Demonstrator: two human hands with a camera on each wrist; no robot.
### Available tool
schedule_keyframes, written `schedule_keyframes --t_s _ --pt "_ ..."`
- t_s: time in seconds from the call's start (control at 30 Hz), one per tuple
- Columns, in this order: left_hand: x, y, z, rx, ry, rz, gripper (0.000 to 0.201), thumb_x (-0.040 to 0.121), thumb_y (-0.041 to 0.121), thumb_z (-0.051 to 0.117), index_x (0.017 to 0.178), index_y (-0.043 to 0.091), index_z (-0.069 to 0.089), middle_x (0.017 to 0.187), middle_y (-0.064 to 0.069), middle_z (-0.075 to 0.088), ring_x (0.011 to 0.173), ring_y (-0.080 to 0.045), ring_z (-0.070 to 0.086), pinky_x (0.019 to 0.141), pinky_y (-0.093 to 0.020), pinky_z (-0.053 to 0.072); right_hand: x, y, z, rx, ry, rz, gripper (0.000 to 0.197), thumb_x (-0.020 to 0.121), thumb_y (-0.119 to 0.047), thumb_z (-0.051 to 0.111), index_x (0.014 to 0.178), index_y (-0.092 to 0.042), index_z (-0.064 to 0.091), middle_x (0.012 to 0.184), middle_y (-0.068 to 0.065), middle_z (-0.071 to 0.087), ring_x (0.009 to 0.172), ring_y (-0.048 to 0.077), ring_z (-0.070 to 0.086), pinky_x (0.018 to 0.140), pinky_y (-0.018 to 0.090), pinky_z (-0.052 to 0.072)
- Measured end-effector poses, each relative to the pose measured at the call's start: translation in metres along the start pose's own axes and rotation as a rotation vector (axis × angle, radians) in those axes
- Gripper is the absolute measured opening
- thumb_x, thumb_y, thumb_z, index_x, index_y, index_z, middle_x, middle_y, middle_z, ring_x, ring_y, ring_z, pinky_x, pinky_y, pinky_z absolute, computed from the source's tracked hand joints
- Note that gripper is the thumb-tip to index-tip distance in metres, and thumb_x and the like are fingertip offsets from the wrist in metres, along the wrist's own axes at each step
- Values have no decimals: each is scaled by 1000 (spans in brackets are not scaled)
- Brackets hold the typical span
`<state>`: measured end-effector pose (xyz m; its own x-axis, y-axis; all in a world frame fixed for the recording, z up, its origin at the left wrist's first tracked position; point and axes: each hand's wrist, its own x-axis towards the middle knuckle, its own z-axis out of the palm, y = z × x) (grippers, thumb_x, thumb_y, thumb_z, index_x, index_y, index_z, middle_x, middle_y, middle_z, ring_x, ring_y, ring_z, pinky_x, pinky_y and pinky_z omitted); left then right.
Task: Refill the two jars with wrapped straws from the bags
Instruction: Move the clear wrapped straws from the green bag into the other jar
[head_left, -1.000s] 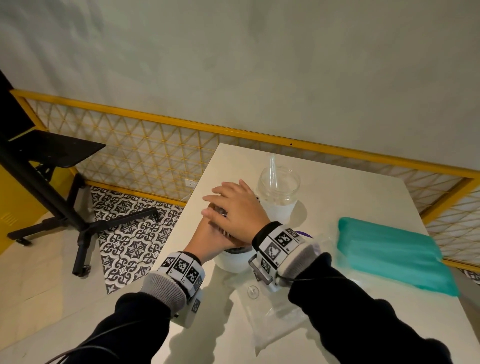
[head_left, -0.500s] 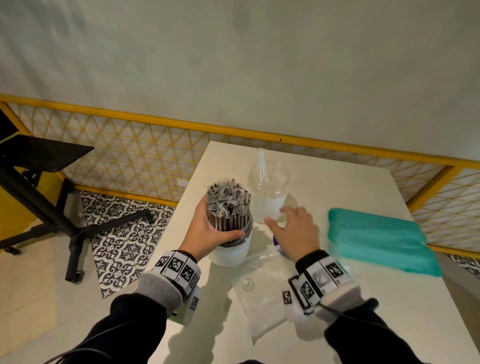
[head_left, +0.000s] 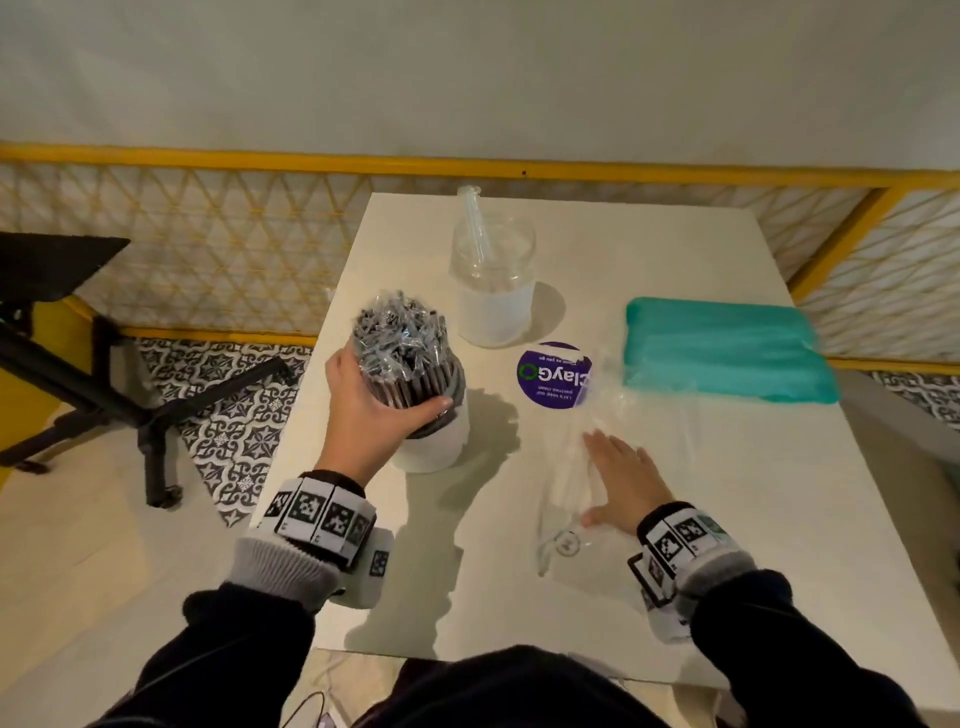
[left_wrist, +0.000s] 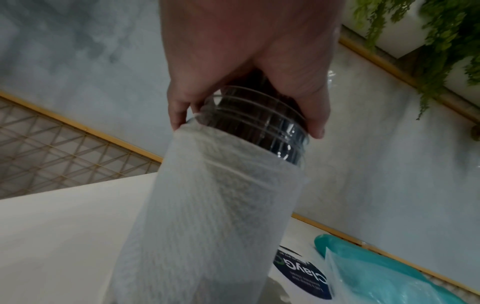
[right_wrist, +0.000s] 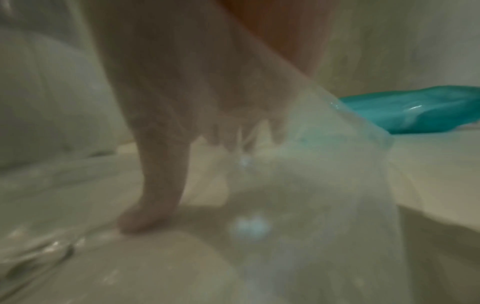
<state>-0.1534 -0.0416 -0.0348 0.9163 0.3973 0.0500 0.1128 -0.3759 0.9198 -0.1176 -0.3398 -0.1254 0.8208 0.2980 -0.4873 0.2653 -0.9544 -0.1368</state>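
A jar (head_left: 435, 441) with a white wrapped body stands at the table's left and is packed with dark wrapped straws (head_left: 400, 332). My left hand (head_left: 387, 400) grips its neck; in the left wrist view the left hand (left_wrist: 246, 98) curls round the clear threaded rim of the jar (left_wrist: 213, 216). A second jar (head_left: 493, 280) behind it holds one clear straw. My right hand (head_left: 618, 480) lies flat with straight fingers on an empty clear bag (head_left: 582, 499). The right wrist view is blurred; there the clear bag (right_wrist: 311, 185) drapes over the right hand (right_wrist: 197, 127). A full teal bag (head_left: 727, 348) lies at the right.
A round purple ClayGo sticker (head_left: 553, 375) sits on the white table (head_left: 701, 545) between the jars and the teal bag. A yellow mesh railing (head_left: 208, 244) runs behind and beside the table. A black stand (head_left: 130, 395) stands on the floor to the left.
My right hand came off the top of the straws, swung right and down, and now lies on the clear bag, which has slid right. The left hand still holds the jar.
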Motion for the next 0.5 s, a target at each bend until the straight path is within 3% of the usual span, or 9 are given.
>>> schedule_keyframes --t_s 0.03,0.1,0.2,0.33,0.43,0.5 --pt "-7 1 1 30 35 3 104 51 26 92 137 19 33 131 -4 34 115 -6 36 107 -26 29 -8 11 3 2 24 21 116 68 -49 76 149 -19 -1 159 5 6 144 25 14 117 44 14" --pt "-17 0 0 70 80 16 103 51 26 92 137 15 35 131 -7 35 115 -8 36 109 -29 31 -25 32 9 25 100 84 117 65 -50 78 149 -19 2 155 8 19 139 27 26 112 41 24" --pt "-26 -6 -4 93 149 29 105 46 40 92 135 20 39 130 -7 44 124 -17 44 109 -42 38 -49 61 15 24 158 188 107 68 -52 74 147 -15 11 145 8 33 130 26 35 105 37 32" --pt "-34 -17 -11 140 238 -22 106 41 57 88 132 28 41 129 0 54 123 -17 49 103 -46 44 -74 99 21 113 113 223 96 74 -45 72 147 -18 15 142 8 42 126 26 43 100 36 37" --pt "-45 -15 -14 105 274 -34 99 52 36 90 135 22 38 133 -1 53 122 -13 50 106 -43 42 -88 123 20 188 70 171 101 74 -33 75 149 -25 8 133 11 52 118 27 51 98 34 41" --pt "-50 -12 -18 72 289 -43 99 58 24 89 138 16 32 138 -4 48 125 -14 47 110 -42 37 -94 137 18 173 30 122 100 77 -28 74 149 -27 4 136 10 49 119 26 51 99 33 41"
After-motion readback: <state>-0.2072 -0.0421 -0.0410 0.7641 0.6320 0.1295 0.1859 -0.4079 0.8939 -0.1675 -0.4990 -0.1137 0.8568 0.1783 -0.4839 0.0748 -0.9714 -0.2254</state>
